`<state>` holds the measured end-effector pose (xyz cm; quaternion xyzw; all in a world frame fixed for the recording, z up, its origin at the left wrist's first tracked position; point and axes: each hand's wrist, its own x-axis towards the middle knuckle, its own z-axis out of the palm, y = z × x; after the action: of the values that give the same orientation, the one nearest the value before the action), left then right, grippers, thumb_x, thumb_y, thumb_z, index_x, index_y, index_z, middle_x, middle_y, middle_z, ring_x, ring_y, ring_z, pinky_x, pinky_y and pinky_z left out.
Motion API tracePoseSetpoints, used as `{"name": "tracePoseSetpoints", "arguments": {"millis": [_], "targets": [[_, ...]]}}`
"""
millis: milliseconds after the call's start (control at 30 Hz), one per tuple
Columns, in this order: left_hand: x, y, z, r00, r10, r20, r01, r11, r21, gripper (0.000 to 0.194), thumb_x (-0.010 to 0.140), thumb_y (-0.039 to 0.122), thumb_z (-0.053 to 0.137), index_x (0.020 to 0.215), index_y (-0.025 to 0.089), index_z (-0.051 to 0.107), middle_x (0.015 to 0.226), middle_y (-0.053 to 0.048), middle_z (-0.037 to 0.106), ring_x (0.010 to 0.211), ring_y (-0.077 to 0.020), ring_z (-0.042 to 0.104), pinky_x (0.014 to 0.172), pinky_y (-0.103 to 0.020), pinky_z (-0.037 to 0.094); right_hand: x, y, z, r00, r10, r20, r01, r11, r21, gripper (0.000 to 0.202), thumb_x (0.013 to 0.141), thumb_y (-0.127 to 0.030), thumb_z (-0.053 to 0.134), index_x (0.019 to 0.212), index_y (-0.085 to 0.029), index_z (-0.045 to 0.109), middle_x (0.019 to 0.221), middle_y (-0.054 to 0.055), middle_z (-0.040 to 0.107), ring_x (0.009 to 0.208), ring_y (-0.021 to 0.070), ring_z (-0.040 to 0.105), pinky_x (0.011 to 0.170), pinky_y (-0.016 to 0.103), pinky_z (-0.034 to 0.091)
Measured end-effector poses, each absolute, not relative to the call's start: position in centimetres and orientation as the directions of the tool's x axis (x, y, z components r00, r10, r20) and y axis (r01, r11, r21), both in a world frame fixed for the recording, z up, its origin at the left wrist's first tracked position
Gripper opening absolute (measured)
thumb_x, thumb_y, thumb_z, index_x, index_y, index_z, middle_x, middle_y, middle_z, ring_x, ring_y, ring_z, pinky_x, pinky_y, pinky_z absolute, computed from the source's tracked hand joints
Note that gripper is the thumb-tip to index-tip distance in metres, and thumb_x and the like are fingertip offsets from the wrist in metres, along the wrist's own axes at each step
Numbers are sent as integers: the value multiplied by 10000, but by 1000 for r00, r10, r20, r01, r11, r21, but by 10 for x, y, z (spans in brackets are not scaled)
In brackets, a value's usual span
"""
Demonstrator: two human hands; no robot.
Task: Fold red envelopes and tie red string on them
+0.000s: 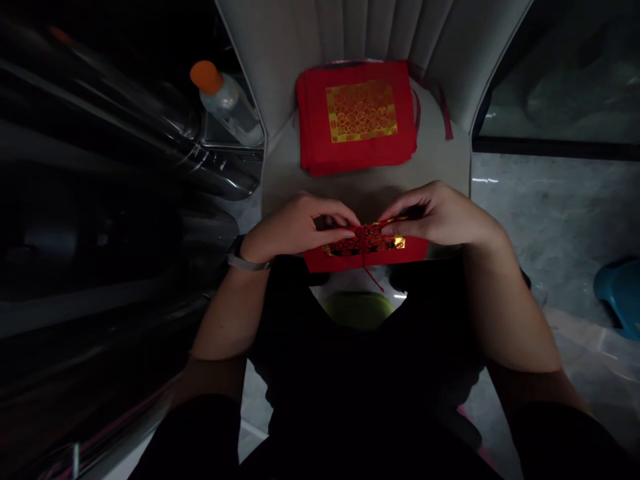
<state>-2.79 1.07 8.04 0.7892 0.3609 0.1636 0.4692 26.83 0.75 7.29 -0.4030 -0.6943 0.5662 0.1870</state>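
My left hand point(305, 225) comes in from the left with thumb and index finger pinched at the upper middle of a red packet point(395, 255) with a shiny gold print. Opposite it, my right hand point(443, 215) pinches the same upper edge, its thumb on the front side. Between the fingertips, a thin dark red cord point(369, 268) hangs down over the packet's front. The packet lies above my lap at the chair's front edge. Whether the fingers also grip the cord is hidden. Further back lies a neat stack of similar red packets point(360, 152) with a gold panel on top.
The stack rests on a pale chair seat point(283, 170) with a ribbed backrest point(380, 30). Dark red ribbon point(445, 113) trails right of the stack. Left of the chair stands a clear bottle point(233, 107) with an orange cap. A blue plastic object point(623, 293) is on the floor at right.
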Motion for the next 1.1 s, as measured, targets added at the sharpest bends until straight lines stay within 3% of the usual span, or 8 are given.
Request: {"name": "tracePoseSetpoints", "arguments": {"millis": [700, 1100], "targets": [[-29, 14, 84, 700, 705, -113, 425, -284, 859, 213, 957, 362, 796, 1140, 294, 880, 1080, -24, 867, 964, -185, 810, 891, -265, 610, 268, 8, 74, -611, 766, -202, 367, 48, -929, 445, 857, -603, 835, 1060, -211, 889, 976, 64, 861, 881, 235, 770, 815, 359, 588], [-32, 14, 79, 710, 700, -75, 398, -312, 862, 253, 963, 379, 811, 1190, 290, 879, 957, -37, 851, 815, -162, 774, 744, -253, 569, 267, 8, 72, -597, 775, -207, 370, 36, -928, 468, 845, -651, 837, 1041, -229, 890, 956, 56, 857, 864, 228, 768, 798, 361, 596]]}}
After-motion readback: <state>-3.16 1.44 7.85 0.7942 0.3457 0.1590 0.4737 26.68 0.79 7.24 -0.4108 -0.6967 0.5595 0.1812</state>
